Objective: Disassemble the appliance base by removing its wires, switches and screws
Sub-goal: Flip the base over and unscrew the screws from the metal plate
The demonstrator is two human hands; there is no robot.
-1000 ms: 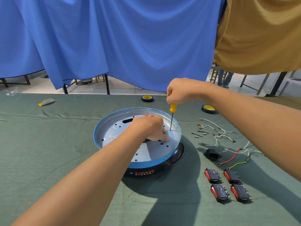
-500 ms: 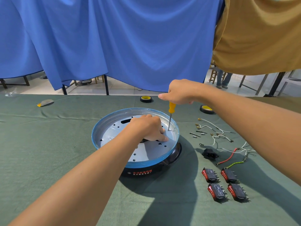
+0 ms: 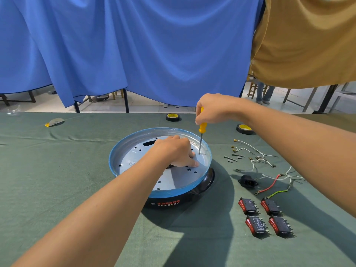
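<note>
The round appliance base [image 3: 134,151], a silver pan with a blue rim on a black body, lies in the middle of the green cloth. My left hand [image 3: 177,151] presses down on its inner plate, fingers curled near the right side. My right hand [image 3: 213,108] grips the yellow-handled screwdriver [image 3: 201,135], held upright with its tip on a screw [image 3: 199,153] by the right rim. Several red and black rocker switches [image 3: 264,216] lie at the right front. Loose wires [image 3: 269,170], a black socket [image 3: 247,181] and small screws [image 3: 234,158] lie to the right of the base.
Two rolls of black tape with yellow cores sit at the far side of the table, one [image 3: 172,116] behind the base and one [image 3: 244,129] to the right. A small grey and yellow item [image 3: 54,122] lies far left. Blue [image 3: 134,45] and tan drapes hang behind.
My right hand has shifted its hold on the screwdriver handle while the tip stays on the screw. My left hand keeps its place on the plate.
</note>
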